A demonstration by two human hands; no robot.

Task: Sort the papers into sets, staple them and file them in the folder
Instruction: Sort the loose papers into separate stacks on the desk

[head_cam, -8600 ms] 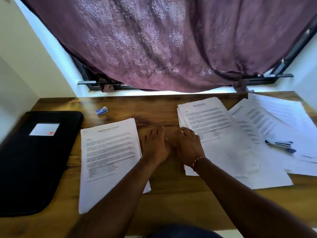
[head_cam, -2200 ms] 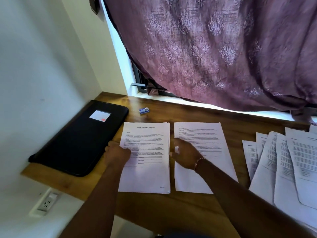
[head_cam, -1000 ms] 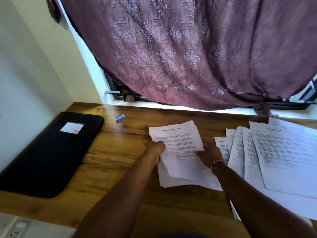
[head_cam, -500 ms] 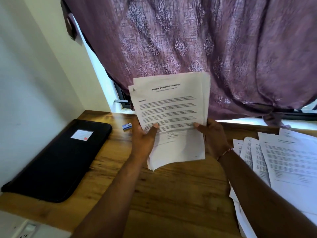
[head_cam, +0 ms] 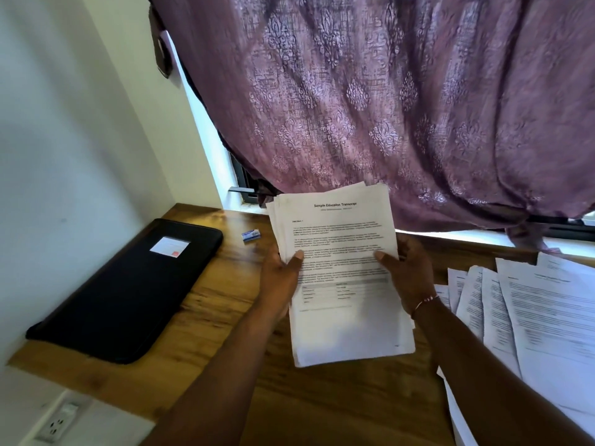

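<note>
A stack of printed sheets [head_cam: 341,317], headed "Sample Education Transcript", stands tilted above the wooden desk [head_cam: 206,317]. My left hand [head_cam: 280,281] grips its left edge, thumb on the front page. My right hand [head_cam: 409,278] grips its right edge the same way. A closed black folder [head_cam: 125,291] with a white label lies flat at the desk's left end. More printed sheets [head_cam: 531,317] are fanned out at the right. The stapler is not in view.
A small blue box [head_cam: 251,235] lies on the desk near the window sill. A purple patterned curtain [head_cam: 386,101] hangs over the window behind the desk. A white wall [head_cam: 64,140] borders the left side, with a wall socket [head_cam: 59,420] below the desk edge.
Two side-by-side piles were merged into one stack and lifted off the desk by both hands. Since half a second ago the stack has dropped lower, toward the desk.
</note>
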